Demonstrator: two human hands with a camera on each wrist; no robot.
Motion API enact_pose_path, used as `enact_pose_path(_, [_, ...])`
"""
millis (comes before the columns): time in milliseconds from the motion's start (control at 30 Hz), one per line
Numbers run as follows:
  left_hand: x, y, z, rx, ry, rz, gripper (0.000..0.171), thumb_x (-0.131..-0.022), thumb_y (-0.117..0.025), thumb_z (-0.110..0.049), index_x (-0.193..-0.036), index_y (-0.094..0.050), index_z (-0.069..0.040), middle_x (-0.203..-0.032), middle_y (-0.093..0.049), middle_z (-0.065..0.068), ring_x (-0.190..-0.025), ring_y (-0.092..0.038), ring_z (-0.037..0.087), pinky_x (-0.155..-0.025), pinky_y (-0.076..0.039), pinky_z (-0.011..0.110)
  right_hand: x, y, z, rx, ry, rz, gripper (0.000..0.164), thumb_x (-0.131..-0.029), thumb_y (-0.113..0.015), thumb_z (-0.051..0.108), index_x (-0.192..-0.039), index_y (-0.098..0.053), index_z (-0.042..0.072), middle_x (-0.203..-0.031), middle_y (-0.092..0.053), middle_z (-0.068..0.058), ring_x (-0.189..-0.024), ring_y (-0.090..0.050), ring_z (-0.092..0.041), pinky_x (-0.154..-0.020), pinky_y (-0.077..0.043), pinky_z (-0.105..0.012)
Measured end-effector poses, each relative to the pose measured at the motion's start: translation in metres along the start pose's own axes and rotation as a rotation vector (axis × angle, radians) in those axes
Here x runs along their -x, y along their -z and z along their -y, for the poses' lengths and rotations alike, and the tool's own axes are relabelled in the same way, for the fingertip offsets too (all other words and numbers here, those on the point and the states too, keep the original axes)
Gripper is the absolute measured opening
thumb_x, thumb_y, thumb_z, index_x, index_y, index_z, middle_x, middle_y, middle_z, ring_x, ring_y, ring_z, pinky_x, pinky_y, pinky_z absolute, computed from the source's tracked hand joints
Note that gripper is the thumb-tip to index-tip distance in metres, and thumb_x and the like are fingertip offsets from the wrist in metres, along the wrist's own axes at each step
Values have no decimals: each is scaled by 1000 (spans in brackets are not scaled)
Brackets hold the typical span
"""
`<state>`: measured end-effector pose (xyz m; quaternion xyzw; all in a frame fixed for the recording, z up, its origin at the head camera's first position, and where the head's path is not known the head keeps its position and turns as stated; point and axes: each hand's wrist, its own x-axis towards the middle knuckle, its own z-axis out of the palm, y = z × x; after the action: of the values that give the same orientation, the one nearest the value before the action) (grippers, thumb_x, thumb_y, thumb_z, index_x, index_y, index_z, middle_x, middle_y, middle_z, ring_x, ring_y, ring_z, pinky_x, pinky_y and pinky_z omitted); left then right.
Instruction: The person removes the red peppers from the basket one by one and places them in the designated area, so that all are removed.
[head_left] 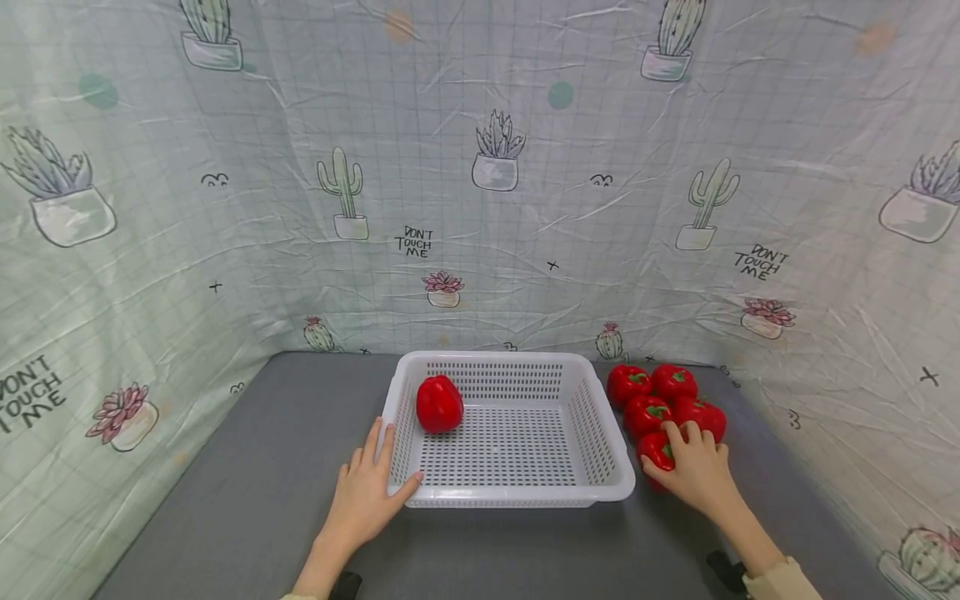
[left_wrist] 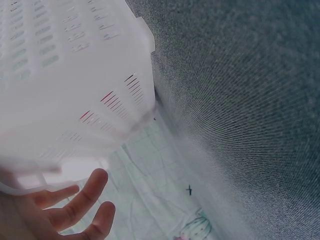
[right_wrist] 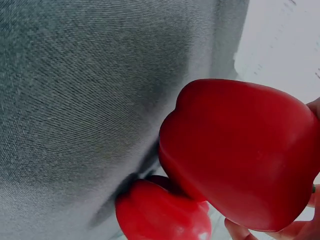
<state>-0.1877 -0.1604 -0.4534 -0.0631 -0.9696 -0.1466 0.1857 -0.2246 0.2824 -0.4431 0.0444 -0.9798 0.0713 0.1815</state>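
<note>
My left hand (head_left: 363,496) rests at the left front corner of a white perforated plastic basket (head_left: 495,497), fingers extended along the left side and thumb over the front rim. In the left wrist view, its fingers (left_wrist: 82,202) show beside the basket wall. One red bell pepper (head_left: 439,404) lies in the basket's far left part. To the basket's right, my right hand (head_left: 699,468) holds the nearest red bell pepper (right_wrist: 240,155), thumb on its left side and fingers over its far side. Another pepper (right_wrist: 165,212) lies close beside it in the right wrist view.
Several more red bell peppers (head_left: 673,382) are grouped beyond the right hand, beside the basket's right wall. Everything stands on a dark grey table surface (head_left: 495,554). A cactus-printed sheet (head_left: 517,275) hangs behind the table and along both sides.
</note>
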Motion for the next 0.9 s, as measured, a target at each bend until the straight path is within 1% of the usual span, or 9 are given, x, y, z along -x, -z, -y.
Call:
enact_pose_path(167, [0,0,-1,-1,-1,0,81,-76,-58,-50,-136,-34,-1,-143,-28,18,-99,-49,32,-74,-41,49,-1,-4,-2,9,-8,38,64,-64,-72,35,-110,-47,-1,-97,-48,-26,-86,-44,-43,-71,-37,-62])
enact_pose_path(333, [0,0,-1,0,-2,1,81,-76,-58,-50,-136,-34,-1,-143,-28,19,-99,-49,33,-75,-41,50,-1,-8,-5,3,-4,53,59,-65,-72,34,-108,-47,2,-94,-48,-24,-84,-44,-42,-69,-37,-61])
enact_pose_path(467, [0,1,0,4,-3,0,81,-77,-58,-50,-136,-34,-1,-143,-28,19,-99,-49,33,-74,-41,49,-1,-6,-7,-1,5,71,59,-67,-71,38,-110,-48,5,-94,-48,-24,-85,-44,-42,-68,-37,-61])
enact_pose_path(567, [1,1,0,7,-2,0,81,-77,-58,-51,-136,-34,-1,-143,-28,19,-99,-49,33,-74,-41,49,0,-4,-8,20,37,83,69,-62,-74,44,-112,-47,5,-96,-49,-23,-86,-45,-41,-67,-38,-61])
enact_pose_path(700, [1,1,0,8,-1,0,81,-76,-58,-50,-136,-35,-1,-143,-28,19,-99,-49,32,-74,-41,49,4,-2,-10,47,87,89,84,-49,-81,42,-114,-45,4,-102,-48,-24,-91,-43,-41,-66,-37,-60])
enact_pose_path(800, [0,1,0,5,-2,1,81,-77,-58,-50,-136,-35,-1,-143,-28,19,-99,-49,32,-74,-41,49,6,-2,-12,50,109,78,88,-44,-85,37,-115,-43,4,-103,-44,-25,-93,-39,-41,-64,-36,-58])
enact_pose_path(900, [0,1,0,5,-4,2,81,-77,-58,-50,-136,-35,-1,-143,-28,19,-99,-49,33,-73,-41,49,6,-3,-13,54,115,64,88,-44,-85,35,-114,-43,5,-102,-42,-25,-94,-37,-41,-64,-35,-57])
